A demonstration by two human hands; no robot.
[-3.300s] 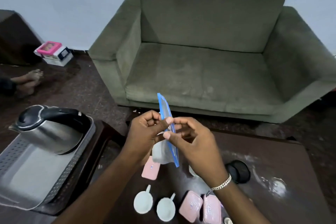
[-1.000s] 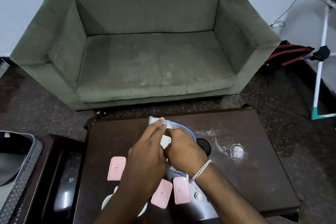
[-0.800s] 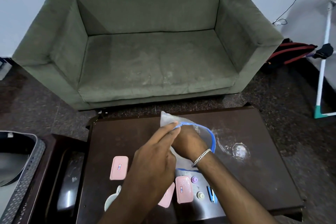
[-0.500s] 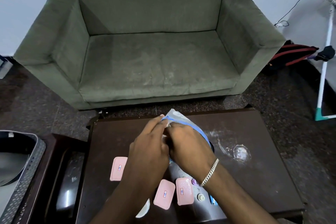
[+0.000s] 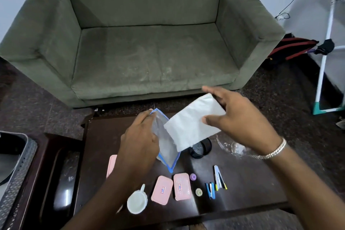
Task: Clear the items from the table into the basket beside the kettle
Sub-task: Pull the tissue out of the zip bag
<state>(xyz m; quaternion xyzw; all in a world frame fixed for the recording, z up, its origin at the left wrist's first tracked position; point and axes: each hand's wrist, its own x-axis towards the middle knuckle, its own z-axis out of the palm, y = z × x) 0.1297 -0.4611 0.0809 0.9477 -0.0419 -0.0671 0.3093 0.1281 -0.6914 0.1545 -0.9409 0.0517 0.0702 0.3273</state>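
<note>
Holding a clear zip pouch (image 5: pixel 166 142) edged in blue, the left hand (image 5: pixel 138 145) grips it by its upper corner above the dark wooden table (image 5: pixel 242 188); the pouch hangs upright, its lower corner pointing down toward the tabletop. The right hand (image 5: pixel 240 121) pinches a white folded paper sheet (image 5: pixel 192 125) between thumb and fingers, the sheet tilted, its lower edge overlapping the pouch's mouth (whether any of it is inside the pouch cannot be told). A silver bracelet (image 5: pixel 270 153) circles the right wrist.

On the table near its front edge lie two pink lidded boxes (image 5: pixel 171 187) side by side, a third pink box (image 5: pixel 111 164) partly hidden behind the left forearm, a white measuring scoop (image 5: pixel 137 202), a small purple cap (image 5: pixel 192 177), a pale yellow cap (image 5: pixel 198 191), and a cluster of pens (image 5: pixel 216 183). A black round lid (image 5: pixel 200 149) sits just under the sheet. At the far left edge a grey perforated basket (image 5: pixel 16 172) is partly in view. A green sofa (image 5: pixel 141 43) stands behind the table.
</note>
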